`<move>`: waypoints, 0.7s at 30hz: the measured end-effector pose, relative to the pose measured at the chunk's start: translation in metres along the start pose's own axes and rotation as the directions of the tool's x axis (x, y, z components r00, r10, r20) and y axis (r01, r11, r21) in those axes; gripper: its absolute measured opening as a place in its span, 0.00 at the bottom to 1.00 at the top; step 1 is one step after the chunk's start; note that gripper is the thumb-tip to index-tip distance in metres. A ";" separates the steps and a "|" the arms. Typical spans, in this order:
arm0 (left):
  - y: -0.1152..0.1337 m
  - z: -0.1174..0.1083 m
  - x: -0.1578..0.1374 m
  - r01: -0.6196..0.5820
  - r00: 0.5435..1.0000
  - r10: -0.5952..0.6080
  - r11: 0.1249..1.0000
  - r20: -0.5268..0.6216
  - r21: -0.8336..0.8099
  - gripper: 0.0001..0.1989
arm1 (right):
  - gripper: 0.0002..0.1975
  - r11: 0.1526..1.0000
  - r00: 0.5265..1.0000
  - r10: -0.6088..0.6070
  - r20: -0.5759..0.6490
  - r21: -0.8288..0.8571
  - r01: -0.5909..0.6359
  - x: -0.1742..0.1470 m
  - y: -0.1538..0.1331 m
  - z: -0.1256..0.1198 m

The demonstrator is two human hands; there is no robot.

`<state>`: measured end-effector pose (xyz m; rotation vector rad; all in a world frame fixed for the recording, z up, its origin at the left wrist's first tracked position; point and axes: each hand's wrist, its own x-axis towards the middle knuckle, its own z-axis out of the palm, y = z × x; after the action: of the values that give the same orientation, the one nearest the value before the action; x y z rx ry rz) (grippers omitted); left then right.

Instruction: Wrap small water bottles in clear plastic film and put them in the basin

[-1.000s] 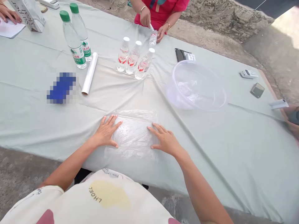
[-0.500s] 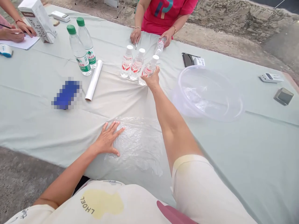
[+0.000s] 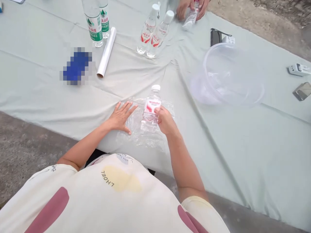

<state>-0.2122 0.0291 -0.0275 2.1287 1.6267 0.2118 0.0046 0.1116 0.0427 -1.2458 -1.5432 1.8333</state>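
My right hand [image 3: 166,119] is closed around the side of a small clear water bottle [image 3: 151,110] with a white cap and a red and white label. The bottle is over a crinkled sheet of clear plastic film [image 3: 134,129], its cap pointing away from me. Whether it touches the film I cannot tell. My left hand [image 3: 121,117] lies flat on the film's left part, fingers spread and empty. Farther back, two matching bottles [image 3: 155,35] stand side by side.
A white roll of film [image 3: 107,53] lies left of centre, beside two green-labelled bottles [image 3: 94,29] and a blurred blue object [image 3: 76,67]. To the right is a clear plastic basin [image 3: 206,69]. Across the table, another person's hands [image 3: 183,9] hold a similar bottle [image 3: 191,17].
My right hand has brought one bottle from the group at the back to the film near me. My left hand stays spread on the film. The view has tilted down.
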 end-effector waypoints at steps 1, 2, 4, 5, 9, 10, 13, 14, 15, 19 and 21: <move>0.000 0.000 0.000 0.001 1.000 -0.001 1.000 -0.003 0.004 0.68 | 0.22 0.999 0.998 0.050 0.036 0.016 -0.051 -0.010 0.013 0.011; 0.001 0.001 -0.001 0.003 1.000 -0.003 1.000 -0.005 0.011 0.68 | 0.22 0.995 0.994 0.087 0.063 0.034 -0.089 -0.016 0.024 0.022; 0.002 0.002 -0.001 0.012 1.000 -0.011 1.000 -0.010 0.024 0.66 | 0.22 0.994 0.993 0.105 0.047 0.017 -0.106 -0.020 0.040 0.038; 0.002 0.002 -0.001 0.014 1.000 -0.014 1.000 -0.014 0.027 0.65 | 0.22 0.995 0.995 0.102 0.018 -0.004 -0.101 -0.019 0.046 0.044; 0.000 -0.004 -0.002 -0.014 1.000 0.014 1.000 0.005 -0.006 0.62 | 0.23 0.988 0.993 0.094 -0.067 -0.115 -0.101 -0.016 0.051 0.055; -0.002 -0.008 -0.003 -0.033 0.999 0.033 0.999 0.016 -0.023 0.61 | 0.23 0.984 0.993 0.095 -0.074 -0.146 -0.105 -0.016 0.050 0.056; -0.010 -0.022 -0.015 -0.074 0.997 0.075 0.993 0.000 -0.091 0.56 | 0.22 0.958 0.992 0.075 -0.097 -0.269 -0.099 -0.018 0.047 0.059; -0.013 -0.026 -0.022 -0.075 0.997 0.072 0.991 -0.032 -0.114 0.52 | 0.22 0.945 0.992 0.067 -0.109 -0.311 -0.098 -0.019 0.046 0.060; -0.014 -0.029 -0.030 -0.058 0.995 0.047 0.989 -0.082 -0.133 0.48 | 0.21 0.930 0.990 0.059 -0.125 -0.353 -0.100 -0.020 0.046 0.062; -0.002 -0.023 -0.066 0.256 0.898 -0.301 0.951 -0.321 -0.174 0.22 | 0.24 0.878 0.981 0.046 -0.188 -0.461 -0.129 -0.021 0.045 0.068; 0.012 -0.010 -0.080 0.411 0.828 -0.447 0.895 -0.338 -0.174 0.14 | 0.26 0.860 0.977 0.046 -0.206 -0.489 -0.144 -0.020 0.045 0.071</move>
<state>-0.2289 -0.0462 -0.0013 1.6576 2.2178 0.5594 -0.0355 0.0446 0.0054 -1.6986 -1.9499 1.3482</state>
